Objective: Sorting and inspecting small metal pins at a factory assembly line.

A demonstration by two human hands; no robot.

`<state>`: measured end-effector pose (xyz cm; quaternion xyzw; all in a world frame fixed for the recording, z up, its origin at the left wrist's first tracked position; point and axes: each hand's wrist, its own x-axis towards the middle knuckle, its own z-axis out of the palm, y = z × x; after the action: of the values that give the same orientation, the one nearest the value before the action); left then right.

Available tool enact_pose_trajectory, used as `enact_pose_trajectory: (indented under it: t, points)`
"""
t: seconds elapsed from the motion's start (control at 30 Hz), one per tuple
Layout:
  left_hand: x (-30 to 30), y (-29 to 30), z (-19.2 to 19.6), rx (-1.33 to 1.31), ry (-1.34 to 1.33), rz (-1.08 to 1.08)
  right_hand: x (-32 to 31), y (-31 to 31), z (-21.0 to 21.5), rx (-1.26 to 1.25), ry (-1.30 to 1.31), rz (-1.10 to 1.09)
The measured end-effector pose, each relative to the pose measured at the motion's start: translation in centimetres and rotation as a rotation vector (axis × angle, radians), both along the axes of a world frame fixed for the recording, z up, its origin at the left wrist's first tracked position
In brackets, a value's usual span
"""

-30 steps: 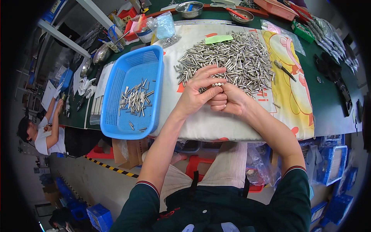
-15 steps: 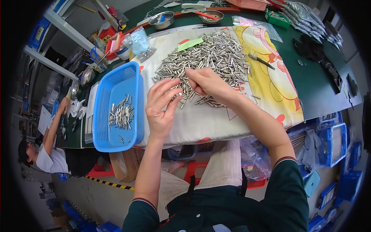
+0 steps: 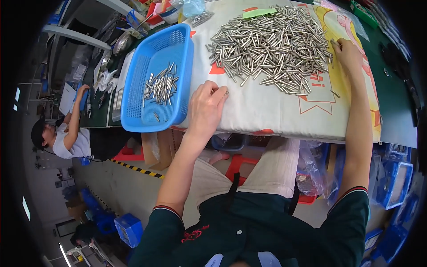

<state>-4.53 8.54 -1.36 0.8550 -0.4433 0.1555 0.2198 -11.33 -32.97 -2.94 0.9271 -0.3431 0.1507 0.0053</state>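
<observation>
- Presently, a pile of metal pins [image 3: 271, 46] is seen spread on a white cloth [image 3: 267, 107] over the worktop; the pile serves as the landmark below.
- Left hand [image 3: 205, 109] is rested on the cloth, below and left of the pile, its grip narrow: a single pin [image 3: 226, 93] appears pinched at the fingertips, its long axis hard to tell.
- Right hand [image 3: 349, 55] is laid at the pile's right edge, fingers curled among the outermost pins; whether anything is held there cannot be told.
- A blue basket [image 3: 138, 120] is placed left of the pile, just beside the left hand, with a small batch of pins [image 3: 161, 86] in it, lying mostly lengthwise away from the person.
- Of the two hands, the left is judged nearer the basket, which lies to its left; the right is nearer the pile.
- Pins in the pile are crossed at many angles, with no common axis.
- Far left of the pile, another person [image 3: 62, 133] is seated at a separate bench.
</observation>
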Motion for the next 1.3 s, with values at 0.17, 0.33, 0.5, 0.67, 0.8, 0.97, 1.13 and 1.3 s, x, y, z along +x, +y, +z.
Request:
enact_pose_trajectory:
  t: [0.17, 0.33, 0.5, 0.67, 0.8, 0.97, 1.13, 1.3]
  points:
    - [0.3, 0.7, -0.6, -0.034, 0.059, -0.031, 0.6, -1.7, -0.4, 0.029, 0.033, -0.015]
    - [0.3, 0.9, -0.5, -0.043, 0.109, -0.064, 0.0, 1.0, 4.4, 0.258, -0.839, 0.354]
    - [0.4, 1.2, -1.0, -0.070, 0.132, -0.085, 2.3, 13.5, 8.3, 1.932, -1.148, 1.216]
    - [0.3, 2.0, -1.6, -0.154, 0.121, -0.051, 2.3, 22.2, 9.5, 2.047, -0.978, 0.638]
    - [0.1, 1.7, -1.6, -0.196, 0.168, -0.019, 3.3, 24.9, 7.4, 2.142, -0.947, 0.706]
    - [0.0, 1.6, -1.9, -0.290, 0.256, 0.008, 4.5, 25.5, 3.6, 2.375, -0.784, 0.938]
    - [0.1, 1.8, -1.9, -0.273, 0.255, -0.005, 4.1, 27.3, 3.2, 2.185, -0.911, 0.550]
    - [0.1, 1.6, -1.9, -0.257, 0.227, -0.035, 4.6, 27.7, 4.2, 2.085, -0.821, 0.674]
